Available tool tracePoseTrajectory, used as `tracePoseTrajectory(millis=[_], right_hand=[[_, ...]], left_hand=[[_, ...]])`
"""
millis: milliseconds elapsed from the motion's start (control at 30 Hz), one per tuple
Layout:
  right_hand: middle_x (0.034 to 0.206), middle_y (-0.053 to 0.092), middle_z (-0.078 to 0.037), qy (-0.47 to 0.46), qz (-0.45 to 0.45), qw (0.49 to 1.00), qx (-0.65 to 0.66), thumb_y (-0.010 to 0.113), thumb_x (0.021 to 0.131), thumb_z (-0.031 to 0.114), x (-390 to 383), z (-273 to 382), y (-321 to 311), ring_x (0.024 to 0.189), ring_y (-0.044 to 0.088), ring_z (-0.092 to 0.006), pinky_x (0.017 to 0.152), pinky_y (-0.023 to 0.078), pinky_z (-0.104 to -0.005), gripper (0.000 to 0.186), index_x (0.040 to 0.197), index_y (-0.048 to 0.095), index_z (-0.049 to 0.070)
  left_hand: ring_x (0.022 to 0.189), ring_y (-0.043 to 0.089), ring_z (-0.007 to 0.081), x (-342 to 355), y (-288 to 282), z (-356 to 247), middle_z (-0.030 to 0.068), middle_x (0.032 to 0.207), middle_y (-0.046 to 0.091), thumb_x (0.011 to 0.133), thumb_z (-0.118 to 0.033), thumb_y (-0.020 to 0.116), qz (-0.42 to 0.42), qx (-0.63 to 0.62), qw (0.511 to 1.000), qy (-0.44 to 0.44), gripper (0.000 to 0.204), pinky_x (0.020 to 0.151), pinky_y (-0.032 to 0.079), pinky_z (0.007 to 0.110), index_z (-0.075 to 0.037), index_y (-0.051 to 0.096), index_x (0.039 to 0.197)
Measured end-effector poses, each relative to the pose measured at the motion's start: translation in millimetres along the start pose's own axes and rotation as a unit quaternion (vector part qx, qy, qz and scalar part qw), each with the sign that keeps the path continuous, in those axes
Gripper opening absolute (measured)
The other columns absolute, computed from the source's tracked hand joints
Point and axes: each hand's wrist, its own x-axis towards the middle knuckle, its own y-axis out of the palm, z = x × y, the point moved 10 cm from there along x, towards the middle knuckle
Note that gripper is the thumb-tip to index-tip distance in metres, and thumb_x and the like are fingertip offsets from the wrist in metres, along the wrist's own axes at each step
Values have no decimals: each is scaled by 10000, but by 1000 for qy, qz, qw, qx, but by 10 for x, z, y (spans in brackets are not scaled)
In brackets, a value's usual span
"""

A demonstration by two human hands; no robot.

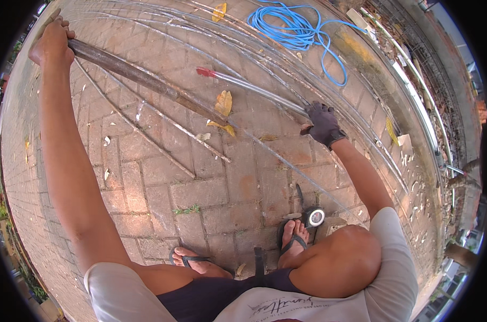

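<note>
At the far left, my bare left hand (pixel 53 43) is closed around the upper end of a rusty brown metal pipe (pixel 141 78). The pipe slants down to the right, its lower end by two yellow leaves on the brick paving. My right hand (pixel 325 124), in a dark glove, grips the near end of a silver metal bar (pixel 259 92) with a red tip (pixel 205 72). That bar lies slanted beside several long thin metal rods (pixel 254 56). The glove hides part of the rods and the bar's near end.
A coil of blue hose or rope (pixel 286 27) lies at the far right. Two thin rods (pixel 141 134) rest below the pipe. By my right sandalled foot (pixel 294 236) sits a round black tape measure (pixel 313 217). White pipes (pixel 415 96) run along the right edge.
</note>
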Motion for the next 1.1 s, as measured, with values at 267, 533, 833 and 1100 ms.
tracePoseTrajectory(millis=[267,533,833,1100], right_hand=[[1222,616,-233,-21,218,974,54,876,765,432,214,111,81,1086,633,-404,934,503,-470,631,1134,655,-30],[768,667,-207,196,352,860,313,845,827,390,-563,873,-1735,716,668,-262,658,511,-410,486,882,635,-45],[813,717,-236,236,492,793,272,796,801,491,-515,1131,-2702,733,710,-290,689,550,-409,598,903,705,-91],[748,657,-116,288,581,705,286,777,821,439,161,1458,-2591,654,637,-183,588,516,-338,527,872,660,-72]], left_hand=[[567,545,150,-203,-330,27,128,835,662,921,-4,660,-59,-8,998,-8,166,518,453,271,69,711,1062],[543,554,172,-626,-791,173,104,742,628,900,23,578,-196,31,959,-202,292,478,443,296,-1,703,1162],[657,623,207,-695,-1046,651,118,808,666,913,43,558,-244,-145,922,-265,304,542,476,321,1,712,1172],[603,553,144,-773,-1144,325,91,749,628,954,23,517,-236,49,938,-248,292,485,404,277,46,677,1197]])
